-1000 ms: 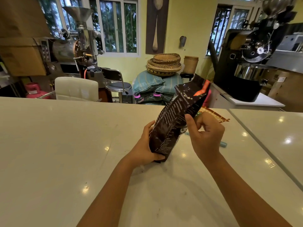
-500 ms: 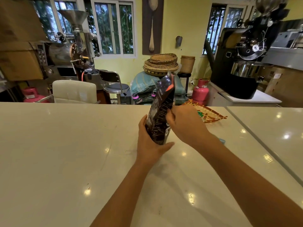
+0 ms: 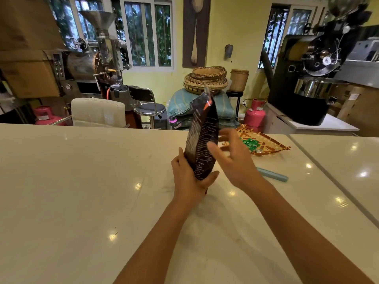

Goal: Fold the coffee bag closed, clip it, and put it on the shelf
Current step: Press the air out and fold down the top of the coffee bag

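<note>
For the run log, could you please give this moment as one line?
left hand: holds coffee bag upright | right hand: open | clip: on counter

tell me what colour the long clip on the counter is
Light blue clip, head view.

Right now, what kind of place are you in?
Probably a small coffee roastery or workshop. Two coffee roasting machines stand behind the counter, a steel one and a black one, and sacks are piled under woven trays.

Glossy dark foil-like coffee bag (image 3: 202, 138) in my left hand (image 3: 189, 179), polished pale stone-look counter (image 3: 82, 181), woven straw tray (image 3: 260, 143), smooth blue plastic clip (image 3: 272, 174).
</note>
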